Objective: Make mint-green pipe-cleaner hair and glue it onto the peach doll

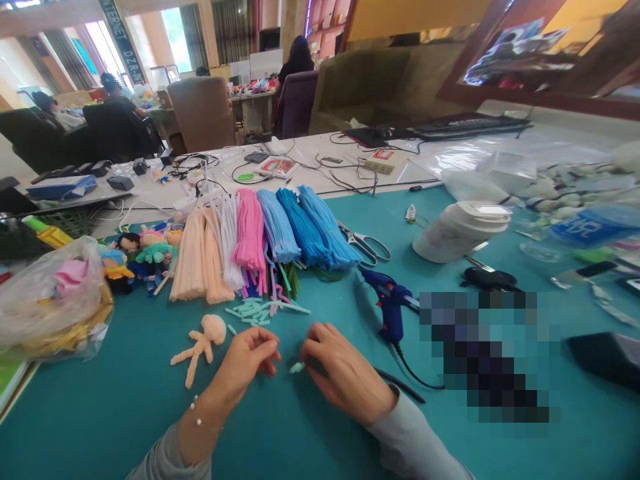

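My left hand hovers over the teal mat with its fingers curled in and the thumb against them; whatever lies between them is hidden. At the fingertips of my right hand is a small mint-green piece of pipe cleaner, its far end showing. Left of my left hand lies a peach doll figure with a round head and thin limbs, made of fuzzy stem. Several short cut mint pipe cleaner pieces are scattered just beyond my hands. A blue hot glue gun rests to the right of my right hand.
Bundles of peach, pink and blue pipe cleaners lie behind, beside scissors. A lidded white cup stands right. At left are small dolls and a plastic bag. People sit farther back.
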A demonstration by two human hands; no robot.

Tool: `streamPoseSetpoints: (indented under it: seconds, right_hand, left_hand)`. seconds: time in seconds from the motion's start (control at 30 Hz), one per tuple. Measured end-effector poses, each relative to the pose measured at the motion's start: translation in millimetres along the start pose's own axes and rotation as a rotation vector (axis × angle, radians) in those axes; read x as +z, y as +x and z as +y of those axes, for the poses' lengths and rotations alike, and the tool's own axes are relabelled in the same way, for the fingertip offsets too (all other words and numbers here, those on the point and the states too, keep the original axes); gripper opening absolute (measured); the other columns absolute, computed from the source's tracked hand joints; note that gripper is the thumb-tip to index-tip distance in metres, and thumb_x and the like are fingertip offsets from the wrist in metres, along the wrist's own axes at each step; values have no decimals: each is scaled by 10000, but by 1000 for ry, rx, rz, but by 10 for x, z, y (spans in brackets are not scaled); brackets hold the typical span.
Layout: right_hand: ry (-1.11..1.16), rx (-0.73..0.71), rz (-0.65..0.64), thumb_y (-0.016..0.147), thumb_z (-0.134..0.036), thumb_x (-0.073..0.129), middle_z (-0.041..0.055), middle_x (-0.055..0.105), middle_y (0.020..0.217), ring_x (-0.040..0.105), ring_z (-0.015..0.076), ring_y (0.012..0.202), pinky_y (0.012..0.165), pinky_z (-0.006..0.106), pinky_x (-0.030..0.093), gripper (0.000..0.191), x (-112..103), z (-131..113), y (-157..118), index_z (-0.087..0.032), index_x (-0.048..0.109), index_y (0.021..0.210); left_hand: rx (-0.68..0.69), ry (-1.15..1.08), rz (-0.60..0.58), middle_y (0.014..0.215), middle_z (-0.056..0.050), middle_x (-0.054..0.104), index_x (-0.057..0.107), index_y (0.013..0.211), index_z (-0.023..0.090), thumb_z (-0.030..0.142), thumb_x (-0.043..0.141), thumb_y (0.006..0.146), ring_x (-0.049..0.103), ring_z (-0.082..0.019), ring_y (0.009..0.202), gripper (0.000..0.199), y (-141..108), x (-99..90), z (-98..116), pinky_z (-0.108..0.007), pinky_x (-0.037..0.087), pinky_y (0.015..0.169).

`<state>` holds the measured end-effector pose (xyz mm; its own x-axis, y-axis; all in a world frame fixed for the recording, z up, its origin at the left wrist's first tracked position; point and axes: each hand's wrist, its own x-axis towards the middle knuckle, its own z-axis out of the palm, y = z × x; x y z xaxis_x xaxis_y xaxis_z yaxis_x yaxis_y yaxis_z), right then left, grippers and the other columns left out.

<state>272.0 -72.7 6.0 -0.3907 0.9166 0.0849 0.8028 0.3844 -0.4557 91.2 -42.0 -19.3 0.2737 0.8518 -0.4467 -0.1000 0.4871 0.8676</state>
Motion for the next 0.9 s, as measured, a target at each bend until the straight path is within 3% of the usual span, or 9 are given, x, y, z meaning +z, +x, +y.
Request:
streamPoseSetpoints:
  seconds: [0.13,0.3,0.4,0.5,0.63,0.9]
  right_hand:
    - [414,48,134,737,-99,548,64,616,902,576,201,837,751,323,460,127,-65,-141,-9,-206,515,676]
    - [891,321,63,709,-174,537,-25,551,582,494,131,567,531,234,403,121,61,-260,68,-205,464,617]
    - [942,379,71,663,-163,539,-61,476,508,408,98,493,458,200,331,105,172,-260,97,-202,461,605]
    - [942,397,75,669,-196,554,-70,449,491,358,82,463,428,194,278,92,224,-243,95,-192,497,597]
    - [951,414,62,682,-252,566,-61,470,495,366,80,441,414,199,270,106,231,-231,72,-182,534,609]
    - [1030,456,112,686,-384,654,-50,487,481,376,85,459,448,208,291,248,230,-216,53,-168,565,602]
  left_hand:
    - [64,29,3,535,12,617,670,669,139,428,787,569,494,-79,386,328,-11,10,2,-222,375,435]
    - [68,-65,-37,539,-11,603,687,629,121,495,752,601,499,-91,397,380,-58,21,41,-228,382,419]
    - [69,-104,-45,541,-29,616,692,631,118,513,714,636,507,-105,409,395,-73,19,45,-235,390,420]
    - [78,-61,-45,521,-17,608,671,592,128,424,738,617,500,-102,405,305,-80,11,45,-236,396,433]
    - [75,38,-27,426,24,545,644,549,145,278,762,557,490,-103,397,178,-86,5,50,-234,399,446]
    - [26,-8,-43,442,15,571,663,547,141,288,791,516,487,-95,392,198,-94,17,35,-234,407,431]
